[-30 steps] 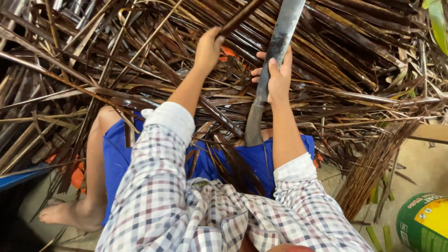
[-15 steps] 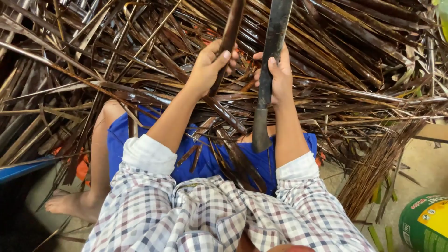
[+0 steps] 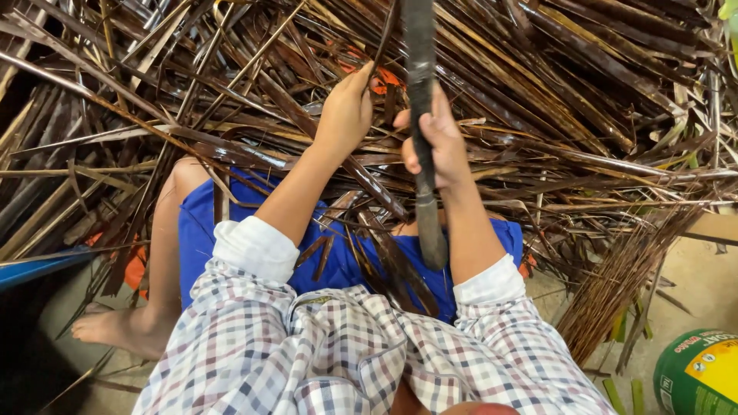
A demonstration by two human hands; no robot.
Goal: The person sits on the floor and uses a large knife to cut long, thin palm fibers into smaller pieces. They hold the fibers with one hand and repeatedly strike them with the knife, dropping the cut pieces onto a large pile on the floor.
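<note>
While the right hand (image 3: 434, 146) clamps a long dark knife (image 3: 421, 115) upright at twelve o'clock, the left hand (image 3: 346, 115) pinches a brown leaf strip (image 3: 384, 34) just beside it, above a heap of dried fronds (image 3: 584, 100).

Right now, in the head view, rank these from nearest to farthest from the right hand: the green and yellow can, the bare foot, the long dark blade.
1. Long dark blade: gripped in the right hand.
2. Bare foot: lower left, on the floor.
3. Green and yellow can: bottom right corner; roughly as far as the foot, too close to call.
</note>
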